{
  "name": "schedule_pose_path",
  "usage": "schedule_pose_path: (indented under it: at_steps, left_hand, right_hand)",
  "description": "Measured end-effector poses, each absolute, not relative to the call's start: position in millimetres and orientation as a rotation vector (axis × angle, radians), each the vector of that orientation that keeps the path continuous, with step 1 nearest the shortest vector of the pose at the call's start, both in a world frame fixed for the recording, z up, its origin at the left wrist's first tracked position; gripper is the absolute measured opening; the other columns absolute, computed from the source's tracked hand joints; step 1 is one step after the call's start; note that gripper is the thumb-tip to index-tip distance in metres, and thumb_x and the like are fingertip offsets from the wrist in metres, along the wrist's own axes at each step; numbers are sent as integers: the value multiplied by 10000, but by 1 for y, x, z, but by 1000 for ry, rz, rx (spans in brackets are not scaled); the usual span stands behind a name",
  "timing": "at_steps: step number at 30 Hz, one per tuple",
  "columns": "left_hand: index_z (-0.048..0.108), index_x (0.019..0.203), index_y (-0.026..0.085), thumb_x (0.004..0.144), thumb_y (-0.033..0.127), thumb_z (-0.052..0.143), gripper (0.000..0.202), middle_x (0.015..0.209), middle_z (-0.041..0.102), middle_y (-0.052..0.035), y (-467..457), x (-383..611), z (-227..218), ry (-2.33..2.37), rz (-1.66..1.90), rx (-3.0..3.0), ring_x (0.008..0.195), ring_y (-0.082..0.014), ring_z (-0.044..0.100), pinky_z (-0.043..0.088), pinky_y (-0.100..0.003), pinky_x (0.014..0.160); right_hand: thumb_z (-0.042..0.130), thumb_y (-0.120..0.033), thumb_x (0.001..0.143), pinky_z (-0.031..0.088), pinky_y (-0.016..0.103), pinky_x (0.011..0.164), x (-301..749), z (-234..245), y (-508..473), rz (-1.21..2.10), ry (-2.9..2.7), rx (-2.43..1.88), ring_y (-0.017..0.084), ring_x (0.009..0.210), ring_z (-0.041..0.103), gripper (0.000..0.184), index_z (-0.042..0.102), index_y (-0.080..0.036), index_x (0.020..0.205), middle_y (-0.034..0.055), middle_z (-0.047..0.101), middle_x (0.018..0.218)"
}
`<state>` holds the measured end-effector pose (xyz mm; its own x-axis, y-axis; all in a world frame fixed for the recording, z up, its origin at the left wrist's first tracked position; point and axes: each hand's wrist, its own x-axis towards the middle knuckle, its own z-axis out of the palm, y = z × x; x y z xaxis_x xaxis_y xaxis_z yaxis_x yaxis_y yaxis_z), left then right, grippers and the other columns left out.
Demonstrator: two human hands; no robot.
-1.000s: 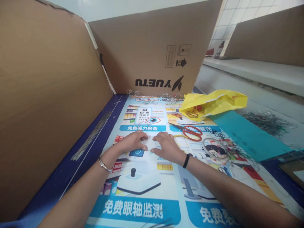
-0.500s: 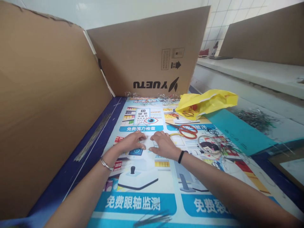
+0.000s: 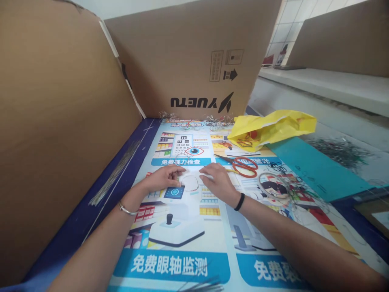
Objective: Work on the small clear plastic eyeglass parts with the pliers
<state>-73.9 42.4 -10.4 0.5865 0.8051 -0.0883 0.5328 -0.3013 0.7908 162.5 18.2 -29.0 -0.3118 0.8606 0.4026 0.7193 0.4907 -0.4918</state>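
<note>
My left hand [image 3: 165, 178] is closed, thumb and forefinger pinching one end of a thin wire [image 3: 197, 187] bent into a small, open loop. To the right of that loop is my right hand [image 3: 219, 182], thumb and forefinger apart, with nothing visible between them. Both hands are just above a printed poster [image 3: 182, 209] that covers the table. Close beyond my right hand lie scissors with orange handles [image 3: 245, 167]. The fingers on the far side of each hand are partly hidden.
Cardboard panels [image 3: 170, 61] stand at the back and left. Straight wires [image 3: 114, 176] lie along the left edge. A yellow bag [image 3: 273, 129], a teal sheet [image 3: 319, 168], a wire pile [image 3: 338, 154] and a coiled wire ring [image 3: 260, 184] are on the right.
My hands have moved apart, my right hand shifting right and its fingers spreading. The wire loop now shows between them, with its end in my left hand. The view has shifted slightly.
</note>
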Motion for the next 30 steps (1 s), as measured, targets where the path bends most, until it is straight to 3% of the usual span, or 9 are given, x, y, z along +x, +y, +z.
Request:
schedule_pose_path:
  at_steps: [7,10,18,30]
  left_hand:
    - [525,1196,238,689,383,654,543,892,526,-24,42,-69,-13,1012,389,2265,878,-167,492,399,-318,826]
    - [513,1210,245,707,409,635,543,983,528,-42,41,-66,-14,986,401,2320,958,-184,470,375,-323,867]
    - [479,1243,269,741,422,595,537,983,497,-31,40,-64,-11,960,314,2362,961,-175,463,366,-302,867]
    - [516,1207,226,728,401,617,520,951,530,-38,41,-61,-8,973,290,2405,924,-175,482,383,-292,819]
  right_hand:
    - [619,-429,721,302,365,812,158,-26,8,204,-2376,-1283,226,957,420,358,624,-195,991,70,562,978]
    - [590,-407,758,295,353,798,156,-23,7,210,-2448,-1254,221,955,407,317,624,-206,1001,67,555,979]
    - [549,-260,808,300,327,782,166,-21,22,340,-2570,-1092,186,929,430,220,631,-261,1012,38,567,983]
    - [638,-273,726,317,339,801,161,-25,30,432,-2453,-1204,195,951,471,242,622,-233,964,35,595,983]
